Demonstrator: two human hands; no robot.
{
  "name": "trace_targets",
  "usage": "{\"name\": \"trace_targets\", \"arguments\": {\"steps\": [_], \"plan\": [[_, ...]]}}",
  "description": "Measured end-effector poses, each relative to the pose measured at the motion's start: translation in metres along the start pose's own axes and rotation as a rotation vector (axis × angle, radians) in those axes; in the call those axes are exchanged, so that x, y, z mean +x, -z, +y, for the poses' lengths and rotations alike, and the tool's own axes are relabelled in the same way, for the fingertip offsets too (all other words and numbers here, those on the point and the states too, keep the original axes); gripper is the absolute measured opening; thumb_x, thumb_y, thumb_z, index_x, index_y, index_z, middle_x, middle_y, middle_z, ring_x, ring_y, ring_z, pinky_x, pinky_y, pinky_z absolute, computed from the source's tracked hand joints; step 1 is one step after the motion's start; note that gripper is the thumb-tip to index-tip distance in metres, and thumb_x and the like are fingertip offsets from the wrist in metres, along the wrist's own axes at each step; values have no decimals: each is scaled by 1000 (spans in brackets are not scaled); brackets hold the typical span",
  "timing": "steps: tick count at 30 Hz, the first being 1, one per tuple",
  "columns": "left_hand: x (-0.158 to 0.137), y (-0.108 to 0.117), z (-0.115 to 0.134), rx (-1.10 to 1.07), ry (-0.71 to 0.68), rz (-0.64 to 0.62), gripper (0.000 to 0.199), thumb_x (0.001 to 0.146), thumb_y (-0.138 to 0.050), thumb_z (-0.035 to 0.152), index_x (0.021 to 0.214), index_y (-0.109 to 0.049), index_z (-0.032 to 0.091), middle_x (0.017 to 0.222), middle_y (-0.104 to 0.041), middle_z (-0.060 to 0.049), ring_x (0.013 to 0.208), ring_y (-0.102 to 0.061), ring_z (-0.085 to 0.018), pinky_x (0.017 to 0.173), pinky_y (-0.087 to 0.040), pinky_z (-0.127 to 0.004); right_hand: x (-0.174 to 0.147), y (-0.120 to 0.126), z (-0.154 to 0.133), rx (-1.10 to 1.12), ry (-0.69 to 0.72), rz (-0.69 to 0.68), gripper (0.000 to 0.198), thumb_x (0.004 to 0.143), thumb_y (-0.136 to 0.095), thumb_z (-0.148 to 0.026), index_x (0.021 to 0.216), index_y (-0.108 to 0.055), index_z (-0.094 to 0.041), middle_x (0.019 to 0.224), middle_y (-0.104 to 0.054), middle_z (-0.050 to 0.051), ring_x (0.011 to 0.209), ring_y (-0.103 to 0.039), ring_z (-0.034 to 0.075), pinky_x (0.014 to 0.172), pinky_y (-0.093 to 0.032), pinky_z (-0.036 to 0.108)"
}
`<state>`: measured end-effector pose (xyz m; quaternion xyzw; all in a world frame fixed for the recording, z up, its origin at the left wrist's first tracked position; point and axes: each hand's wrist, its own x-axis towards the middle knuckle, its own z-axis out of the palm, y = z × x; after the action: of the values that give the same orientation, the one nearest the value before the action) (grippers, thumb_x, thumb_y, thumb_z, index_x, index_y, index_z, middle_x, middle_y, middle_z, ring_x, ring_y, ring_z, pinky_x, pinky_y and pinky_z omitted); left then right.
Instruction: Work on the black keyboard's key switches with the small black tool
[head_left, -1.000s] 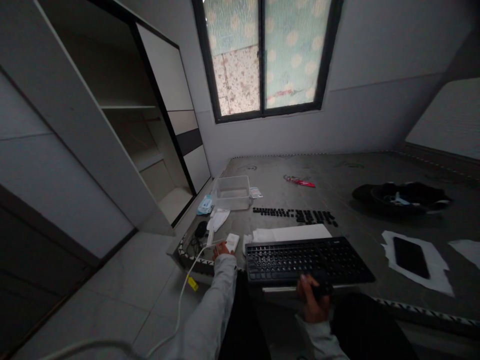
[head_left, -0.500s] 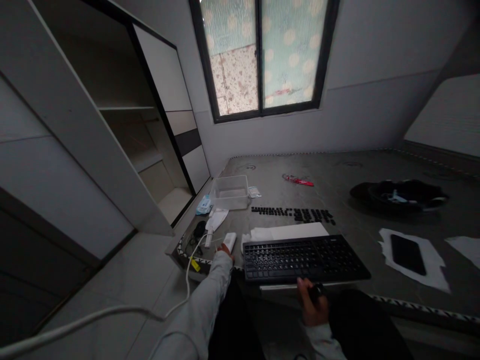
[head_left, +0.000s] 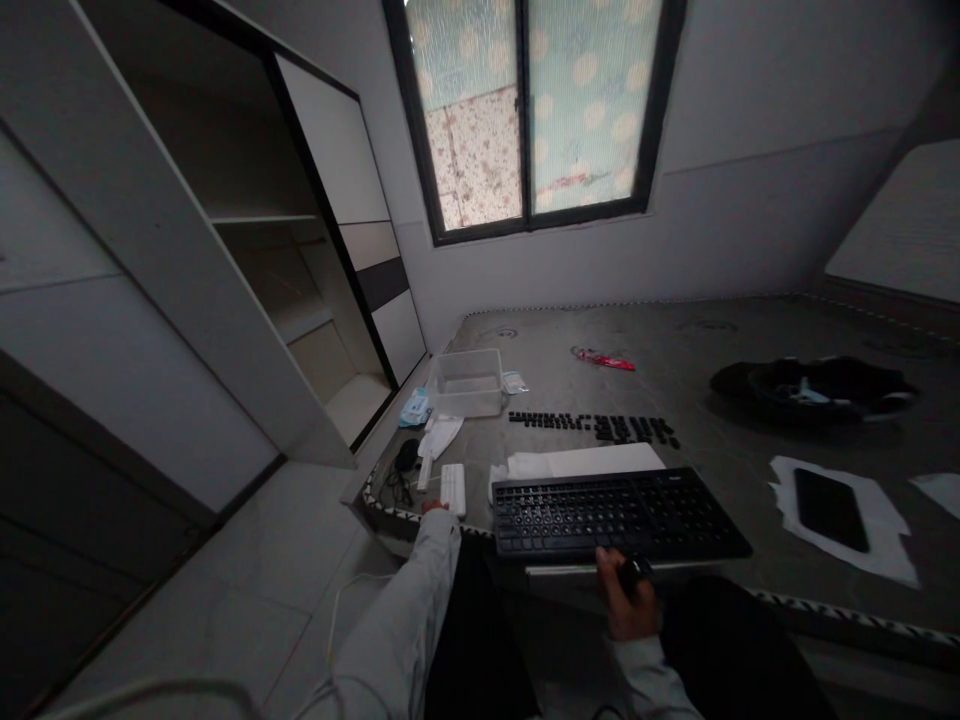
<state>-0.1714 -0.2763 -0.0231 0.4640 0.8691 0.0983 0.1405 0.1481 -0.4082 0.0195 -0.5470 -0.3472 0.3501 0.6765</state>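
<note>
A black keyboard (head_left: 622, 512) with many bare key sockets lies at the near edge of a grey mattress-like surface (head_left: 675, 350). My right hand (head_left: 626, 600) hovers just below the keyboard's front edge, closed on a small dark object. My left hand (head_left: 433, 508) reaches to the left of the keyboard and touches a white power strip (head_left: 452, 488); a white cable (head_left: 337, 610) trails from there to the floor. Rows of loose black keycaps (head_left: 600, 427) lie behind the keyboard, past a sheet of white paper (head_left: 581, 462).
A clear plastic box (head_left: 466, 381) stands at the back left, with white tissue (head_left: 439, 435) and a black mouse (head_left: 406, 455) nearby. A phone (head_left: 829, 508) lies on paper at right, dark clothing (head_left: 814, 385) behind it. An open wardrobe (head_left: 247, 260) fills the left.
My left hand has drawn back toward the surface's edge and the power strip now lies straighter. The white cable has dropped lower. My right hand has barely moved.
</note>
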Motion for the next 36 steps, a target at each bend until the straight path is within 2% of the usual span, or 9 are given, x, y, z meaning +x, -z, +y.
{"name": "trace_targets", "arguments": {"steps": [2, 6, 12, 17, 22, 25, 28, 32, 36], "plan": [[-2, 1, 2, -1, -19, -14, 17, 83, -64, 23, 97, -67, 14, 104, -70, -9, 95, -66, -20, 86, -51, -36, -3, -3, -3, -6, -26, -9, 54, 61, -69, -70, 51, -46, -23, 52, -37, -6, 53, -37, 12, 53, -33, 31], [-16, -2, 17, -16, -134, 76, 33, 81, -55, 13, 112, -66, 13, 120, -63, -19, 111, -60, -32, 91, -48, -42, -10, -8, -6, -23, -46, -10, 52, 62, -68, -71, 56, -52, -22, 55, -43, -5, 58, -41, 13, 59, -35, 32], [-53, -9, 35, -127, -444, 179, 34, 92, -39, 21, 111, -67, 21, 114, -66, -13, 106, -61, -25, 94, -49, -37, -1, -4, 3, -71, -64, -210, 56, 67, -62, -73, 49, -46, -22, 50, -38, -5, 52, -38, 13, 54, -30, 32], [-90, -20, 34, -325, -678, 377, 32, 91, -41, 25, 112, -66, 21, 105, -67, -14, 99, -61, -24, 89, -51, -39, 18, -14, -1, 25, -58, -416, 56, 76, -52, -73, 51, -52, -22, 51, -51, -1, 55, -46, 15, 60, -36, 33], [-115, -25, 42, -303, -912, 371, 35, 88, -50, 35, 118, -63, 22, 108, -64, -12, 101, -60, -24, 87, -51, -40, 33, -49, -7, 186, -73, -380, 53, 75, -55, -71, 53, -46, -24, 54, -55, -1, 55, -47, 15, 60, -35, 33], [-120, -22, 46, -274, -929, 336, 40, 85, -55, 40, 121, -61, 25, 118, -62, -11, 108, -58, -26, 89, -48, -42, 42, -74, -7, 258, -128, -379, 54, 72, -57, -72, 51, -43, -25, 50, -54, -2, 52, -45, 14, 57, -33, 33], [-120, -19, 48, -291, -892, 373, 42, 81, -59, 45, 119, -63, 28, 124, -62, -10, 112, -57, -28, 91, -45, -45, 50, -100, -6, 359, -191, -378, 55, 70, -60, -72, 51, -39, -25, 43, -50, -4, 46, -40, 12, 54, -31, 32], [-114, -23, 50, -372, -867, 406, 37, 76, -66, 46, 109, -67, 28, 121, -65, -8, 110, -58, -28, 89, -46, -46, 59, -129, -3, 479, -311, -349, 54, 71, -60, -71, 52, -38, -25, 37, -44, -7, 42, -37, 11, 52, -32, 30], [-107, -30, 49, -405, -902, 342, 43, 72, -68, 47, 110, -66, 25, 120, -65, -10, 110, -59, -28, 89, -50, -45, 64, -145, 4, 506, -376, -373, 55, 68, -62, -72, 52, -38, -26, 35, -43, -8, 40, -37, 10, 49, -31, 29]]}}
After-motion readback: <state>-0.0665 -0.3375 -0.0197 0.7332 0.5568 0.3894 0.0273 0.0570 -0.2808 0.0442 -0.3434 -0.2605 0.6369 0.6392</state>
